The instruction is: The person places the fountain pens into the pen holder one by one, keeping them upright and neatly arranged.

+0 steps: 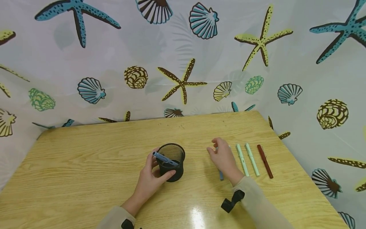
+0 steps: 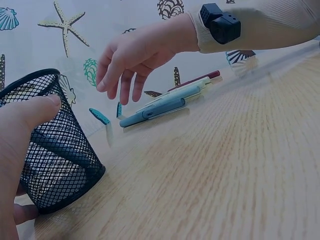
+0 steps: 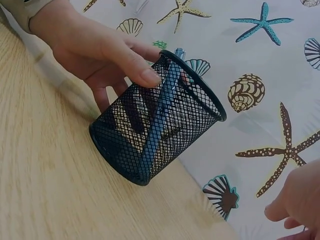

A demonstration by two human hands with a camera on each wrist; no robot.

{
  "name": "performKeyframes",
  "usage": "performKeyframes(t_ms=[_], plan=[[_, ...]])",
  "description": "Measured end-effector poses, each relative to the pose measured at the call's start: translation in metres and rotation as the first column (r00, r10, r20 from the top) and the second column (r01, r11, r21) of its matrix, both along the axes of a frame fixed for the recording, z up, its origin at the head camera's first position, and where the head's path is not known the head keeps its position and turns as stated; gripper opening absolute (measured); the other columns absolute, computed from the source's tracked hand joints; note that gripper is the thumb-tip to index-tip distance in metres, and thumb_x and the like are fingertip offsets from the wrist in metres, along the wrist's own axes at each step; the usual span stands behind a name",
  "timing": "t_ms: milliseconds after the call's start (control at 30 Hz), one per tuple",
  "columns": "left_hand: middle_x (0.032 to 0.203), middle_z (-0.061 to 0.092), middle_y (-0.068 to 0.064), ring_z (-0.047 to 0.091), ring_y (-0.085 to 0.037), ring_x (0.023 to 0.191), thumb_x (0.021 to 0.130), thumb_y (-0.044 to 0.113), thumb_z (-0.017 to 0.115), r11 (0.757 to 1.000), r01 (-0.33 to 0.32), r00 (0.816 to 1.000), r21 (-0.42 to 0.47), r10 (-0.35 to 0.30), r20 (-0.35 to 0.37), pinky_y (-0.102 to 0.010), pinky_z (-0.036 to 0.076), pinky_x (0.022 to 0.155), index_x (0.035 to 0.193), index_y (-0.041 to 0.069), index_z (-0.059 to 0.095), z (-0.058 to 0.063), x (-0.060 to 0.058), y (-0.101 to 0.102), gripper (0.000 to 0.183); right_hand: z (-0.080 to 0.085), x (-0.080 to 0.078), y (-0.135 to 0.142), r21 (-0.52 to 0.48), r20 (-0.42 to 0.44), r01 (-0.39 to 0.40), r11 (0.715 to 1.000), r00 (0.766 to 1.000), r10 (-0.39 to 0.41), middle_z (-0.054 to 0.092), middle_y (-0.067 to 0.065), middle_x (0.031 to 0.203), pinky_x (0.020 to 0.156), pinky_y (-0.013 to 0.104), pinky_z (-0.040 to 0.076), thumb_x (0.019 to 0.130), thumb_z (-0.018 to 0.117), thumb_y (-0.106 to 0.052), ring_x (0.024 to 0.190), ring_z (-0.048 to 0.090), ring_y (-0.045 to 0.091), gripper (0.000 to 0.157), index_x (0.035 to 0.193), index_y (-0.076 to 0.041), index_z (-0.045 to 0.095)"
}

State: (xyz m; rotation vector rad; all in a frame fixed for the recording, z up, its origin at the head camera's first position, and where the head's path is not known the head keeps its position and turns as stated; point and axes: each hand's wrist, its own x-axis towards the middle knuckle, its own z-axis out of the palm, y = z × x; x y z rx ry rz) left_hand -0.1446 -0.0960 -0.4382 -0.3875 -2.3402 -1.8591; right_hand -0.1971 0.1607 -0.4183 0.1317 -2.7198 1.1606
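Note:
My left hand [image 1: 154, 178] grips a black mesh pen holder [image 1: 178, 170] with the thumb on its near side. Inside the holder a blue pen [image 1: 164, 158] leans, its end sticking out over the rim. My right hand [image 1: 224, 159], fingers loosely bent and holding nothing, hovers over another blue pen [image 1: 221, 175] on the table. In the left wrist view a gap shows between that right hand [image 2: 137, 57] and the blue pen [image 2: 155, 111]. The hand hides most of this pen in the head view.
Right of my right hand lie two mint green pens [image 1: 242, 160] [image 1: 252, 159] and a dark red pen [image 1: 265, 161], roughly side by side. They rest on a wooden table [image 1: 85, 165]. A white cloth [image 1: 114, 57] printed with shells and starfish hangs behind and beside it.

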Motion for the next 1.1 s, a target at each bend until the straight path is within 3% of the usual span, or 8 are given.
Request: performKeyframes(t_ms=[200, 433, 733, 1100], plan=[[0.126, 0.049, -0.016, 0.051, -0.027, 0.112, 0.075, 0.014, 0.079, 1.000, 0.001, 1.000, -0.006, -0.001, -0.008, -0.046, 0.047, 0.087, 0.143, 0.019, 0.029, 0.001, 0.000, 0.001, 0.084, -0.002, 0.000, 0.002, 0.116, 0.015, 0.038, 0.993, 0.999, -0.040, 0.054, 0.020, 0.106, 0.062, 0.035, 0.047, 0.091, 0.061, -0.023, 0.082, 0.053, 0.026, 0.037, 0.118, 0.001, 0.053], [0.126, 0.049, -0.016, 0.052, -0.027, 0.112, 0.075, 0.014, 0.079, 1.000, 0.002, 1.000, -0.011, -0.003, -0.016, -0.046, 0.048, 0.087, 0.143, 0.018, 0.029, 0.001, -0.001, 0.001, 0.084, -0.005, 0.000, 0.004, 0.209, 0.048, 0.070, 0.976, 0.996, -0.081, 0.051, 0.024, 0.103, 0.049, 0.030, 0.042, 0.091, 0.061, -0.023, 0.064, 0.048, 0.023, 0.040, 0.117, 0.005, 0.052], [0.125, 0.050, -0.014, 0.052, -0.026, 0.111, 0.075, 0.014, 0.080, 1.000, -0.004, 1.000, -0.004, 0.004, -0.006, -0.046, 0.047, 0.087, 0.142, 0.019, 0.030, 0.000, -0.001, 0.003, 0.084, -0.011, 0.002, 0.004, 0.294, 0.075, 0.106, 0.950, 0.988, -0.133, 0.051, 0.022, 0.101, 0.048, 0.030, 0.044, 0.089, 0.063, -0.020, 0.064, 0.050, 0.023, 0.035, 0.113, 0.004, 0.054], [0.126, 0.049, -0.014, 0.051, -0.030, 0.112, 0.075, 0.014, 0.079, 1.000, -0.014, 1.000, -0.008, 0.014, 0.011, -0.047, 0.047, 0.088, 0.143, 0.017, 0.029, 0.002, 0.001, 0.002, 0.085, -0.019, 0.004, 0.000, 0.347, 0.070, 0.088, 0.934, 0.990, -0.120, 0.046, 0.015, 0.085, 0.045, 0.031, 0.036, 0.085, 0.057, 0.003, 0.065, 0.042, 0.024, 0.016, 0.099, 0.001, 0.052]])
